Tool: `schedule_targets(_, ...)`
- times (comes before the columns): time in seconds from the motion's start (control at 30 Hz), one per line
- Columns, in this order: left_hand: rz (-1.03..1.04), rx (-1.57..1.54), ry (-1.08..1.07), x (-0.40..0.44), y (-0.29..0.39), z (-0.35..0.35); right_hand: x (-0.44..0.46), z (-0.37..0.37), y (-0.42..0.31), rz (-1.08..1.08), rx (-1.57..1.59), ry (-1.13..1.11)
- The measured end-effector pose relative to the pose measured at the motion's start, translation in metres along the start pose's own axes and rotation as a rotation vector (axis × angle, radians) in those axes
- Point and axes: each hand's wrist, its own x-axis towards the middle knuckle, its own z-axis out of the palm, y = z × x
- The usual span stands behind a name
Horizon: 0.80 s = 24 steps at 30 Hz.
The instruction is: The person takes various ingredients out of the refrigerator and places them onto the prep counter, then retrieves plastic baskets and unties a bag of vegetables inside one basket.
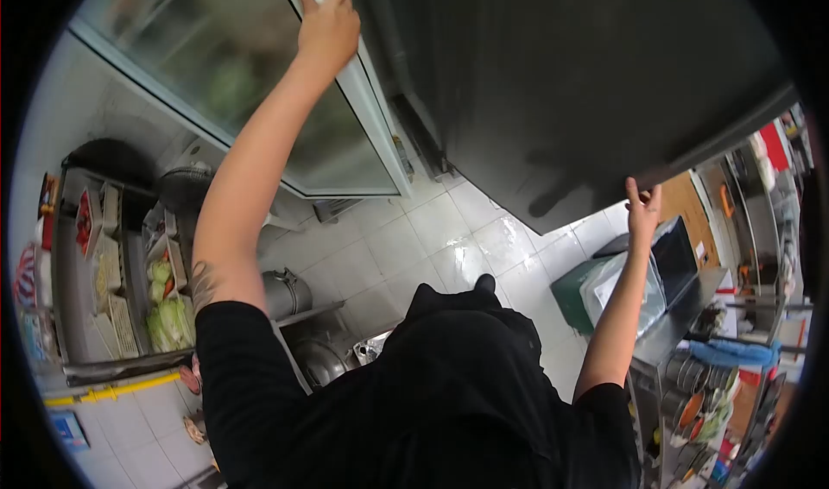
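Running through left grip [330, 30]: door frame [366, 100]

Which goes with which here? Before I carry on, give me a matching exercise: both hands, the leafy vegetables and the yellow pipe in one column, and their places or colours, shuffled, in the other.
Things
1. Left hand
2. Right hand
3. Leafy vegetables
4. Yellow pipe

Places or colours
A. Pale green, at the picture's left
B. At the edge of the dark panel
C. Crossing the picture's lower left
D. On the frame of the glass door

Pairs: 1-D, 2-B, 3-A, 4-C
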Motion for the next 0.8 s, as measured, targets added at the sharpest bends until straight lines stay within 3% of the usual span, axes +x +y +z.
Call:
schedule_targets(0.2, -0.060, 0.038, -0.158, 0.077, 0.003, 0.057, -0.066, 0.004, -0.028, -0.103, -0.069, 0.087)
schedule_targets(0.3, -0.027, -0.043, -0.099, 0.079, 0.009, 0.072, -0.080, 0.009, -0.033, -0.149, -0.058, 0.121)
schedule_targets(0.33, -0.001, -0.178, -0.139, 0.068, 0.019, 0.062, -0.080, 0.011, -0.034, -0.182, -0.060, 0.162)
schedule_targets(0.37, 0.066, -0.331, -0.041, 0.069, 0.041, 0.148, -0.078, 0.008, -0.034, -0.133, -0.060, 0.092)
schedule_targets(0.4, -0.020, -0.501, -0.153, 0.029, 0.062, 0.069, -0.073, 0.010, -0.024, -0.065, -0.015, 0.086)
schedule_targets(0.43, 0.073, -0.687, -0.237, 0.010, 0.089, 0.091, -0.068, 0.012, -0.019, -0.159, 0.087, 0.096)
schedule_targets(0.47, 0.171, -0.984, -0.205, -0.025, 0.129, 0.126, -0.065, 0.009, -0.020, -0.118, 0.075, 0.086)
schedule_targets(0.5, 0.372, -1.179, -0.431, -0.055, 0.166, 0.126, -0.061, 0.008, -0.020, -0.077, 0.071, 0.069)
schedule_targets(0.53, 0.277, -1.417, -0.455, -0.105, 0.241, 0.198, -0.057, 0.010, -0.011, -0.080, 0.051, 0.048)
schedule_targets(0.57, 0.264, -1.271, -0.973, -0.127, 0.260, 0.090, -0.051, 0.010, -0.003, -0.080, 0.032, 0.029)
schedule_targets(0.6, 0.374, -1.360, -0.950, -0.170, 0.300, 0.067, -0.054, 0.004, -0.012, -0.079, 0.033, 0.013)
schedule_targets(0.63, 0.584, -1.167, -1.029, -0.214, 0.376, 0.133, -0.065, -0.004, -0.025, -0.080, 0.030, -0.002)
schedule_targets(0.67, 0.662, -1.134, -1.260, -0.227, 0.376, 0.046, -0.073, -0.010, -0.032, -0.096, 0.018, -0.017)
schedule_targets(0.7, 0.662, -1.157, -1.316, -0.260, 0.413, 0.038, -0.082, -0.014, -0.033, -0.110, 0.006, -0.032)
schedule_targets(0.73, 0.627, -1.323, -1.363, -0.304, 0.462, 0.080, -0.090, -0.010, -0.028, -0.178, 0.088, -0.013)
schedule_targets(0.8, 0.363, -1.423, -1.509, -0.315, 0.475, 0.007, -0.113, -0.016, -0.028, -0.270, 0.112, -0.064)
